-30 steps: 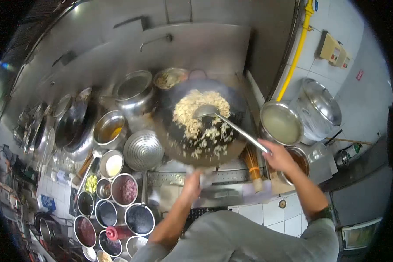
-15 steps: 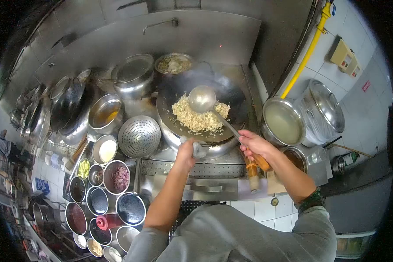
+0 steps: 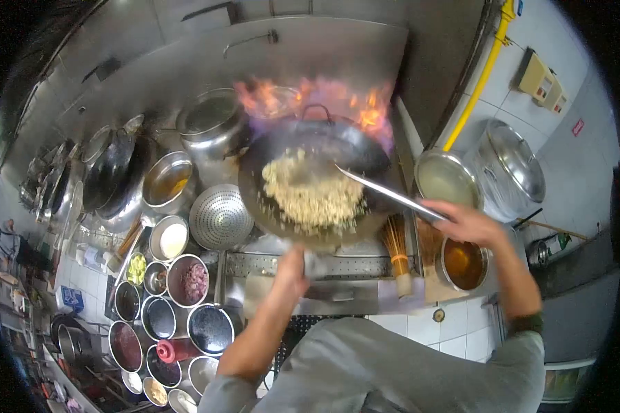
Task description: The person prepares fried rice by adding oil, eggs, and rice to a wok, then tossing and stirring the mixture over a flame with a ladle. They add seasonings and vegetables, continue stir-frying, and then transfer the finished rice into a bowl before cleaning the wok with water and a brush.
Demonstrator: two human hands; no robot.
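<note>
My left hand (image 3: 293, 274) is closed at the near rim of a black wok (image 3: 368, 155), with a pale cloth (image 3: 315, 265) beside the fingers. The wok is raised and tilted toward me. Small pale chopped pieces of food (image 3: 313, 199) lie in it, blurred by motion. My right hand (image 3: 458, 224) grips the ladle (image 3: 393, 195) by its long handle, at the right of the wok. The ladle's bowl is smeared over the food. Flames (image 3: 370, 113) rise behind the wok's far rim, where a loop handle shows.
A perforated strainer (image 3: 220, 217) and several ingredient containers, one with chopped reddish onion (image 3: 195, 281), stand at left. Lidded pot (image 3: 213, 113) is behind. A bamboo brush (image 3: 397, 251), a pot of amber liquid (image 3: 463, 265) and a pot of cloudy liquid (image 3: 448, 180) are at right.
The wok has come up and toward me with my left hand. Flames have flared behind it. My right hand has moved right and up with the ladle, and the food has spread.
</note>
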